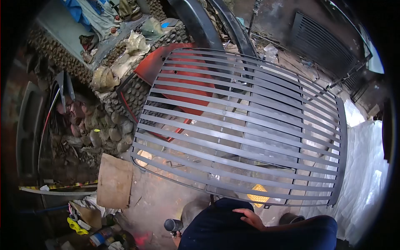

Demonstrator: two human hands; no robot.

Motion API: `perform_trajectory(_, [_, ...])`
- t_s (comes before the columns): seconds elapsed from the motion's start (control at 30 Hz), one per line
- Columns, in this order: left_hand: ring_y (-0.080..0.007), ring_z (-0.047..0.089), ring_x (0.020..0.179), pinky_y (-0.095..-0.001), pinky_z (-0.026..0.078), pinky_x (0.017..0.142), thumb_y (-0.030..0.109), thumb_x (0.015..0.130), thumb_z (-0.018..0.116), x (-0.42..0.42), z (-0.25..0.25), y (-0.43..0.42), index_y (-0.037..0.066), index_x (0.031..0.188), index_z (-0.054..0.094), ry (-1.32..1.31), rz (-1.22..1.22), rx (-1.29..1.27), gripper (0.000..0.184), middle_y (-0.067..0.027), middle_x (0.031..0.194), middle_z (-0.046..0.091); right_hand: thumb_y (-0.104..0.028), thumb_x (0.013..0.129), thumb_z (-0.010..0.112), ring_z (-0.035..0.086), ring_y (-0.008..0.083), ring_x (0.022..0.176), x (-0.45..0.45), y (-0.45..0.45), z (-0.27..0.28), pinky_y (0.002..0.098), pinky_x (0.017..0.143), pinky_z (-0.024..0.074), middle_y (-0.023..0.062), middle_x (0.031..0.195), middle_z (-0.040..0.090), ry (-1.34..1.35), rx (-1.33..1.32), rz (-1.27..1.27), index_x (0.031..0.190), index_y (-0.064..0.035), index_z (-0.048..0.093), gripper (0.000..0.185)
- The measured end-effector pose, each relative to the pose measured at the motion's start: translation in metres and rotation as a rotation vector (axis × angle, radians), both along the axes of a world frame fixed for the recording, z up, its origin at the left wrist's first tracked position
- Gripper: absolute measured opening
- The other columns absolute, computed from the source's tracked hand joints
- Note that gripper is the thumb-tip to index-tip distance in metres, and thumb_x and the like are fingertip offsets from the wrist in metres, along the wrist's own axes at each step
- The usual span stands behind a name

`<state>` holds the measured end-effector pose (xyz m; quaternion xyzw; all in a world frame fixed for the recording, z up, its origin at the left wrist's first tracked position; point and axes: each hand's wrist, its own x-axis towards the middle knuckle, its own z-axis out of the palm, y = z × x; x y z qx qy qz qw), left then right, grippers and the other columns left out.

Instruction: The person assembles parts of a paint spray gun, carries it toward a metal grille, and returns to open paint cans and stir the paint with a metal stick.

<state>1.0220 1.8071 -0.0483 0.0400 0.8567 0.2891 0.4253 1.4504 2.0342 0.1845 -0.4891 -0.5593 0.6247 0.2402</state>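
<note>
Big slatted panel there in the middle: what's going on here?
A person in dark clothing is at the near edge of a large grey slatted panel, with neither hand touching it. The left hand, mostly cut off at the bottom, seems to hold a dark, round-ended tool. The right hand lies on the clothing, apparently holding nothing. A red piece is partly visible through the slats.

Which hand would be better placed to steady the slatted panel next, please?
Probably the right hand: it looks empty, near the slatted panel, while the left hand appears to hold a dark tool.
</note>
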Motion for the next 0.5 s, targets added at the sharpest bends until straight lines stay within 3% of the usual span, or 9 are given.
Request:
perform_trajectory(0.37, [-0.0201,0.059,0.082,-0.0368,0.053,0.070,0.025,0.098,0.066,0.015,-0.014,-0.028,0.003,0.120,0.055,0.003,0.163,0.106,0.034,-0.0061,0.096,0.063,-0.019,0.103,0.054,0.053,0.0314,0.130,-0.022,0.031,0.007,0.0395,0.112,0.0388,0.0156,0.138,0.057,0.055,-0.007,0.111,0.140,-0.0047,0.053,0.040])
perform_trajectory(0.47, [-0.0218,0.059,0.081,-0.0378,0.047,0.075,0.029,0.098,0.067,0.027,-0.016,-0.053,-0.001,0.119,0.055,-0.001,0.094,0.037,0.039,-0.0077,0.094,0.065,-0.021,0.102,0.055,0.059,0.0315,0.124,-0.056,0.057,0.021,0.0411,0.108,0.0429,0.0157,0.132,0.059,0.043,-0.227,0.154,0.131,-0.0024,0.056,0.035])
perform_trajectory(0.5, [-0.0219,0.060,0.082,-0.0379,0.048,0.075,0.030,0.098,0.066,0.036,-0.017,-0.061,0.000,0.121,0.055,0.006,0.128,0.054,0.039,-0.0077,0.094,0.065,-0.021,0.101,0.056,0.060,0.0313,0.120,-0.074,0.070,0.031,0.0415,0.105,0.0446,0.0154,0.130,0.060,0.001,-0.083,0.295,0.128,-0.0027,0.057,0.033])
